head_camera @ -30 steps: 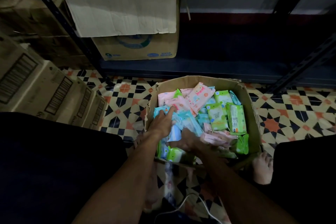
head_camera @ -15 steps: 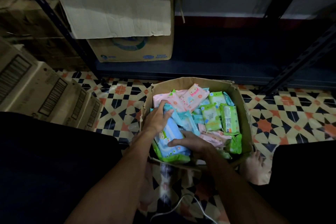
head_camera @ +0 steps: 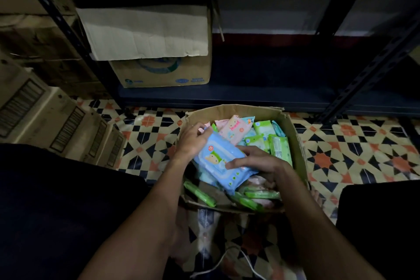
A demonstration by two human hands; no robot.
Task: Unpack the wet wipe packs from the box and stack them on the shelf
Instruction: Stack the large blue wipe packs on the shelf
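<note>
L hand (head_camera: 193,141) grips the far end of the blue pack (head_camera: 218,161), fingers curled over its top edge. R hand (head_camera: 256,163) clamps the near-right side, fingers laid across the printed face; thumb is hidden, prob. underneath.

Change: 1 s ago both hands were dug down among the packs in the near-left corner of the box (head_camera: 229,109). Half a sec ago they'd closed on the blue pack, low & flat. Now it's raised and tilted, clear of the rest but over the box, not yet headed out. The near-left corner it came from shows bare cardboard w/ a green pack (head_camera: 200,194) on edge. There may be a 2nd pale pack beneath the blue one; can't tell.

Meaning: pick-up looks done, so next is the carry to the shelf (head_camera: 272,100), which sits just behind the box and is dark, w/ no wipe packs seen on it. Box is still mostly full of pink pack (head_camera: 234,127), green packs (head_camera: 279,148) etc., so it's early in the job.

Writing: blue pack has a cartoon figure & a small round pink badge, digits too blurred to read. Pink pack has red script, unreadable. The carton (head_camera: 159,75) on the shelf carries blue logos, text too small. Side cartons (head_camera: 34,116) at left show barcodes only.
</note>
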